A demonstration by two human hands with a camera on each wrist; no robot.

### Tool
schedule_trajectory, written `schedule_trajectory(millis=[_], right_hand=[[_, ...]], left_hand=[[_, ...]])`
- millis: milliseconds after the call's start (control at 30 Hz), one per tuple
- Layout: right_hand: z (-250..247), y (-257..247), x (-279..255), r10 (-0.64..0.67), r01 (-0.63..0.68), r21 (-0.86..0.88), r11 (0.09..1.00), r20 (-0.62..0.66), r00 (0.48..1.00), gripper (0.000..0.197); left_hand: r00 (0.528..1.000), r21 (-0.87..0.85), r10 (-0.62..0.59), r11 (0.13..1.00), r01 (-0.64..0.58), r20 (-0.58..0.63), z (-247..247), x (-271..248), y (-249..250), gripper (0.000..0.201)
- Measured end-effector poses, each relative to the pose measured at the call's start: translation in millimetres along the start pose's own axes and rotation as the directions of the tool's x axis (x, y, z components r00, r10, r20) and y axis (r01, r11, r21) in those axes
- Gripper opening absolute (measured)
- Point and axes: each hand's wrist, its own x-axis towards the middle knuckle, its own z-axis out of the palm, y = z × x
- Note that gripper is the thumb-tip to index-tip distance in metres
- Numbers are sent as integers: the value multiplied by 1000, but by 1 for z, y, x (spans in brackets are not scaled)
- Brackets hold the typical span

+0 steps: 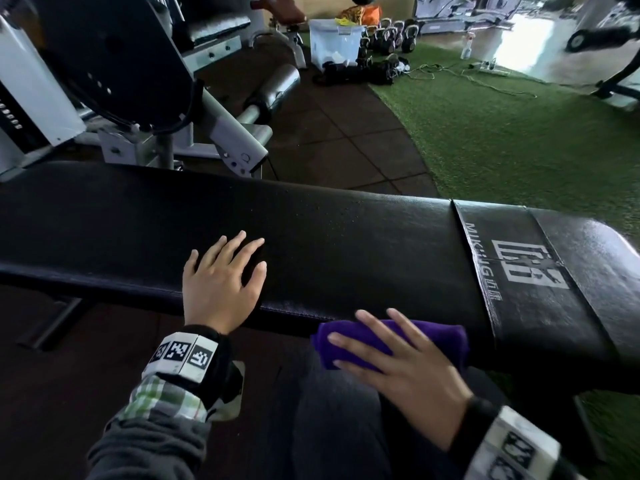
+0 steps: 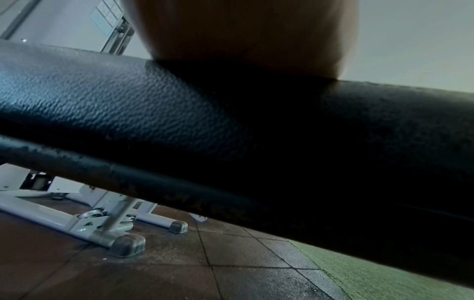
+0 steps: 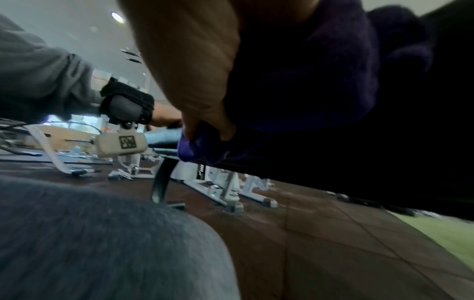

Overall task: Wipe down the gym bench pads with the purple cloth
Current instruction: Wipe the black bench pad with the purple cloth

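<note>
On purple cloth (image 1: 433,336): right hand (image 1: 412,372) flat.

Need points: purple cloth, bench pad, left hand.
purple cloth (image 1: 440,336): head view, bare fold right of the fingers.
bench pad (image 1: 346,244): head view, top face, middle.
left hand (image 1: 218,285): head view, back of hand.

bare bench pad (image 1: 346,244) lies open between the left hand (image 1: 221,285) and its printed end panel (image 1: 519,268).

A long black bench pad (image 1: 346,244) stands over the floor; a flat left hand (image 1: 221,282) and a purple cloth (image 1: 436,337) rest on it
</note>
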Motion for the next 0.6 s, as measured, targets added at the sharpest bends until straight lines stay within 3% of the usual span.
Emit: schedule_trajectory(millis=[100, 233, 300, 367, 500, 600], right_hand=[[-9, -18, 43, -55, 55, 32, 998, -4, 998, 52], [-22, -13, 60, -43, 23, 170, 985, 112, 993, 75], [-28, -3, 56, 7, -49, 275, 960, 152, 988, 83], [-37, 7, 52, 105, -178, 384, 906, 203, 973, 75], [-47, 35, 59, 307, -435, 485, 759, 322, 896, 87], [-56, 58, 68, 246, -475, 564, 676, 434, 866, 96]], left_hand=[[1000, 0, 5, 1000, -5, 7, 0, 0, -2, 58], [1000, -11, 7, 1000, -7, 15, 0, 0, -4, 55], [999, -22, 1, 1000, 1, 54, -2, -1, -3, 54], [995, -28, -17, 999, 20, 96, -6, 0, -1, 53], [978, -38, -49, 998, 57, 201, -15, 3, 3, 52], [959, -53, -68, 995, 86, 275, -21, 4, 6, 54]])
